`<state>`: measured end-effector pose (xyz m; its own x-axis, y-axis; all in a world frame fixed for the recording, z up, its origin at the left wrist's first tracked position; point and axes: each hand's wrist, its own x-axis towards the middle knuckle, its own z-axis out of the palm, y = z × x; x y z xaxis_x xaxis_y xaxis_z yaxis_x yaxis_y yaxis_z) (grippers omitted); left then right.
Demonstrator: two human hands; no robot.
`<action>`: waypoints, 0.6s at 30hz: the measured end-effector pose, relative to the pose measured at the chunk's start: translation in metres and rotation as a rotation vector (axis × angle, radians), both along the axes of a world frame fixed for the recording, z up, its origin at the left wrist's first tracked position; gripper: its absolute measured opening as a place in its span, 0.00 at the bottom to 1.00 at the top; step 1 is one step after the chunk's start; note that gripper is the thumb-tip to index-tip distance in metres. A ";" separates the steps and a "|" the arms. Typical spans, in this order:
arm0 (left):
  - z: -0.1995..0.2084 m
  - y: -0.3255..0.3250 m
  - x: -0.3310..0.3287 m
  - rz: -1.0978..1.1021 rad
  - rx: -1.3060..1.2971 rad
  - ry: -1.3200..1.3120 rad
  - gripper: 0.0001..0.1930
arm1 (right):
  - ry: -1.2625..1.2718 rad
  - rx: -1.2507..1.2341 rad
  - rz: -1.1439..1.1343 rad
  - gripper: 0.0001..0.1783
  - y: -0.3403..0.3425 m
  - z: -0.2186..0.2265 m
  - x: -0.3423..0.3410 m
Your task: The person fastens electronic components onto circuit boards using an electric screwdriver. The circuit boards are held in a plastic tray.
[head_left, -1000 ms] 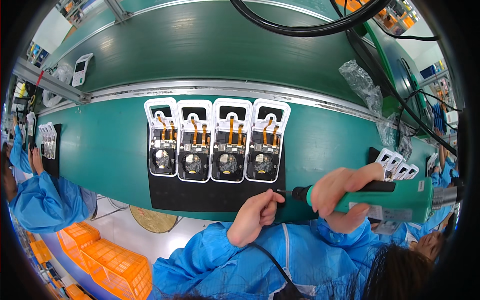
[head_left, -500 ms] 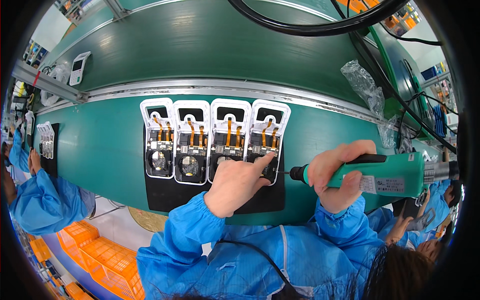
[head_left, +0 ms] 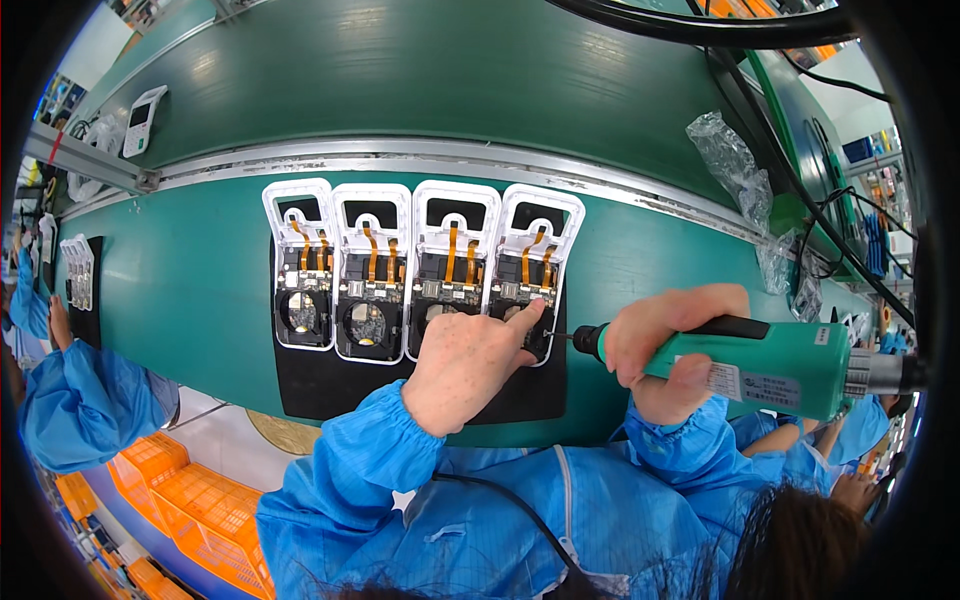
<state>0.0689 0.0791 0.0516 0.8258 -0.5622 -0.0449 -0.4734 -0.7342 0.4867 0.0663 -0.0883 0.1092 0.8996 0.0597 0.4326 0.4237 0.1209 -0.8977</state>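
Note:
Four-sided white device housings, several of them, stand in a row with circuit boards and orange ribbon cables exposed. The rightmost device (head_left: 569, 225) lies under my left hand (head_left: 462, 368), whose index finger is stretched onto its board. The thumb is apart, near the device's lower edge, and the other fingers are curled and partly hidden. My right hand (head_left: 672, 352) is wrapped round a green electric screwdriver (head_left: 785, 368), held nearly level. Its thin bit points left to the right edge of that device; whether it meets a screw, I cannot make out.
A black mat (head_left: 325, 388) lies under the devices. Behind runs a metal rail (head_left: 400, 152); clear plastic bags (head_left: 732, 165) and cables are at the right. A white keypad device (head_left: 142, 122) sits far left. Co-workers in blue flank me; orange crates (head_left: 205, 510) stand below left.
The view has shifted slightly, so the devices and mat appear a little further left and higher. My index finger stays on the rightmost device, and the screwdriver bit stays at its right edge.

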 end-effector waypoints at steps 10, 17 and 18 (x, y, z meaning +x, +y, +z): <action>-0.004 0.002 -0.001 -0.002 -0.013 -0.030 0.26 | 0.034 0.176 0.091 0.23 -0.007 -0.006 -0.004; -0.005 0.002 -0.001 -0.003 -0.037 -0.041 0.26 | 0.034 0.079 0.111 0.24 -0.010 -0.012 -0.003; -0.005 0.002 -0.001 -0.002 -0.037 -0.042 0.26 | 0.026 0.054 0.119 0.24 -0.011 -0.012 -0.003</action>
<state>0.0681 0.0809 0.0471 0.8256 -0.5641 0.0108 -0.4952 -0.7152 0.4932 0.0635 -0.0989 0.0974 0.8984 0.1440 0.4148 0.3802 0.2176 -0.8990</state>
